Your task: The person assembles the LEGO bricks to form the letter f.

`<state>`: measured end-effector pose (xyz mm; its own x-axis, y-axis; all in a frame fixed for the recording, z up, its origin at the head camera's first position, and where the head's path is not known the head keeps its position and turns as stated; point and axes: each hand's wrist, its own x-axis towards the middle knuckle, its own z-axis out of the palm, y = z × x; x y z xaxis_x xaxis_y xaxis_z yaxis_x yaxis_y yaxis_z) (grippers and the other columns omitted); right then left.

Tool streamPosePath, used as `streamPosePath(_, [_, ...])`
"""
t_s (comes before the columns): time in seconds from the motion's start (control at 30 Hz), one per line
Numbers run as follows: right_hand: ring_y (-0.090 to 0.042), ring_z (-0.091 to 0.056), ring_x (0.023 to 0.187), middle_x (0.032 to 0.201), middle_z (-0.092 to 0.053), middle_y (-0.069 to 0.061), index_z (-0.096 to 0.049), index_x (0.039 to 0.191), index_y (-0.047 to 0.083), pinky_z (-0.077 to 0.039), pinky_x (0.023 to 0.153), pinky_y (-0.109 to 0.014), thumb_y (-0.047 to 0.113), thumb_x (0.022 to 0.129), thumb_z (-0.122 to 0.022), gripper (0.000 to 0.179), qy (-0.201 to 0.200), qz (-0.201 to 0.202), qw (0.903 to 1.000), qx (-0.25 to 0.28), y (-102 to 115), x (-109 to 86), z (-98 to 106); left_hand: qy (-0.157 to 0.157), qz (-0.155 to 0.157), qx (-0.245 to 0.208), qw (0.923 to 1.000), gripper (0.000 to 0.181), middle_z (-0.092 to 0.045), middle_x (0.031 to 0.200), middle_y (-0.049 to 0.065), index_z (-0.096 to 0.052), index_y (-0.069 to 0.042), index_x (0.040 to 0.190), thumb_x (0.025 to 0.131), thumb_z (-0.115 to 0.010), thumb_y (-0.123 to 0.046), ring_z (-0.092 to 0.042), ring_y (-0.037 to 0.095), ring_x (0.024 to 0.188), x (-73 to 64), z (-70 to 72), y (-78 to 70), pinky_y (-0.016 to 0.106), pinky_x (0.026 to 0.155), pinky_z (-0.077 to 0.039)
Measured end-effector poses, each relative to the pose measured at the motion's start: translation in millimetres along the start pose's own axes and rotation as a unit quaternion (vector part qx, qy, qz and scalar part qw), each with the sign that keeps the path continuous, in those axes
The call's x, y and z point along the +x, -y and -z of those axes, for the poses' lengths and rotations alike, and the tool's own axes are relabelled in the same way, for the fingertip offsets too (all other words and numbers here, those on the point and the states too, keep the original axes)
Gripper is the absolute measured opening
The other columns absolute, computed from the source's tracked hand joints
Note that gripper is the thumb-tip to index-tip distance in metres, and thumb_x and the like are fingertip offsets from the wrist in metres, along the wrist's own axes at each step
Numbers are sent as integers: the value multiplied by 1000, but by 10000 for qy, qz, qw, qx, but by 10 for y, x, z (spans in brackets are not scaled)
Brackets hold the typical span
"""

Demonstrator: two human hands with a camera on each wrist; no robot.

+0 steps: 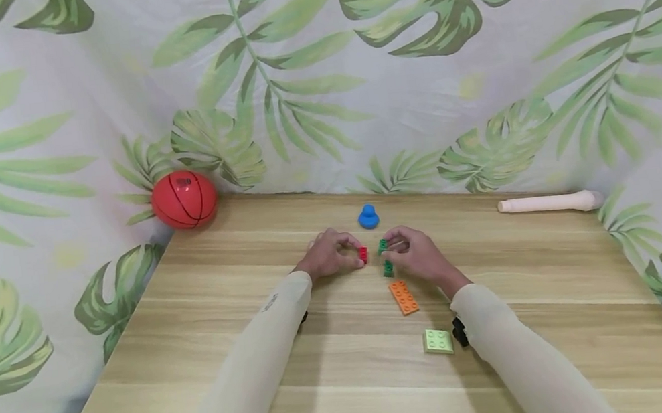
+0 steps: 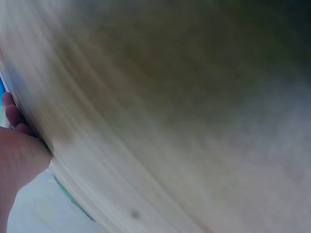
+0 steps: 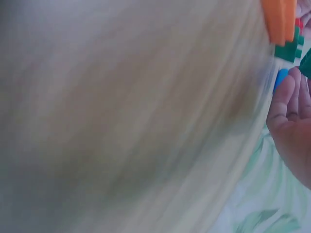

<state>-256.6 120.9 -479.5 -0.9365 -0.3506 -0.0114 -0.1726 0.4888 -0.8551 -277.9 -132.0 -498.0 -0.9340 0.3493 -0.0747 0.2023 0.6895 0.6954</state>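
Observation:
In the head view my left hand [image 1: 328,254] pinches a small red toy brick [image 1: 363,255] between thumb and fingertips. Facing it from the right, my right hand [image 1: 417,254] pinches a green toy brick [image 1: 383,246]; the right wrist view shows this green brick [image 3: 306,64] at the fingertips. A second green brick [image 1: 388,270] sits on the table just below the right fingers. Nearer to me lies an orange brick [image 1: 404,298] with two rows of studs. The left wrist view catches only part of the left hand [image 2: 19,150], its fingertips hidden.
A blue knob-shaped piece [image 1: 368,216] stands beyond the hands. Beside the right wrist is a pale green brick [image 1: 438,341]. A red ball [image 1: 184,200] sits at the table's [image 1: 235,391] far left corner, and a pale pink stick [image 1: 549,204] lies at the back right.

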Motion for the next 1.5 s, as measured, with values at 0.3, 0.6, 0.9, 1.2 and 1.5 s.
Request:
streamPosePath(0.3, [-35, -74, 113, 129, -74, -16, -68, 129, 7, -60, 100, -51, 12, 99, -78, 32, 58, 399, 9981, -458, 118, 143, -163, -68, -77, 10, 9999, 27, -77, 126, 0, -82, -24, 112, 89, -90, -34, -55, 27, 127, 15, 21, -12, 56, 110, -36])
streamPosePath(0.6, [-32, -76, 105, 124, -77, -15, -70, 122, 8, -62, 96, -49, 6, 94, -82, 30, 123, 656, 9951, -732, 113, 181, -273, -108, -235, -26, 9997, 27, -82, 118, -7, -83, -24, 108, 86, -93, -36, -57, 26, 125, 11, -9, -7, 51, 103, -37])
streamPosePath(0.9, [-30, -78, 104, 122, -77, -14, -70, 120, 7, -65, 90, -45, 5, 94, -82, 29, 137, 620, 9949, -788, 126, 189, -294, -58, -213, -36, 9997, 28, -81, 122, -4, -83, -24, 109, 86, -92, -36, -58, 27, 125, -1, 0, -19, 51, 103, -37])
streamPosePath(1.2, [-33, -77, 107, 117, -77, -12, -73, 111, 8, -64, 92, -47, 4, 93, -82, 21, 221, 516, 9945, -886, 247, 242, -240, -75, -174, -61, 9998, 30, -77, 133, 3, -83, -22, 112, 86, -92, -35, -55, 32, 129, 36, 31, -7, 57, 109, -35])
streamPosePath(1.5, [-25, -70, 94, 104, -75, -15, -75, 110, 5, -60, 86, -39, 8, 90, -87, 23, 148, 517, 9914, -1189, 253, 241, -230, 168, -120, -522, 9984, 36, -73, 134, 7, -77, -20, 122, 90, -88, -32, -57, 31, 133, 8, 52, 3, 61, 118, -28])
